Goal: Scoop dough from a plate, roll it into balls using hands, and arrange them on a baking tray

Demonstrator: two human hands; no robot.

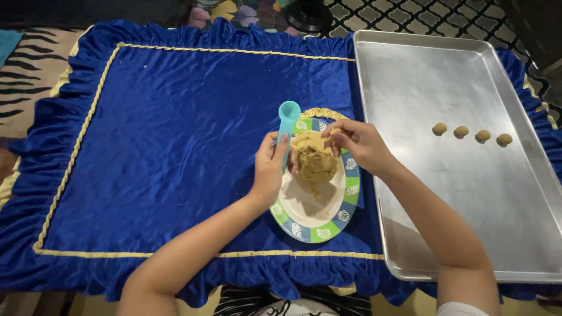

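Observation:
A lump of tan dough (315, 161) lies on a white plate (319, 228) with a green and blue patterned rim. My left hand (269, 169) grips a turquoise measuring spoon (288, 120) at the plate's left edge, its bowl pointing away from me. My right hand (357, 140) pinches at the top of the dough with its fingertips. Several small dough balls (471, 134) sit in a row on a large metal baking tray (421, 88) to the right.
Plate and tray rest on a blue velvet cloth (175, 146) with gold trim and a ruffled border. Patterned rugs show around it, and a dark round object (308, 16) stands beyond the cloth's far edge.

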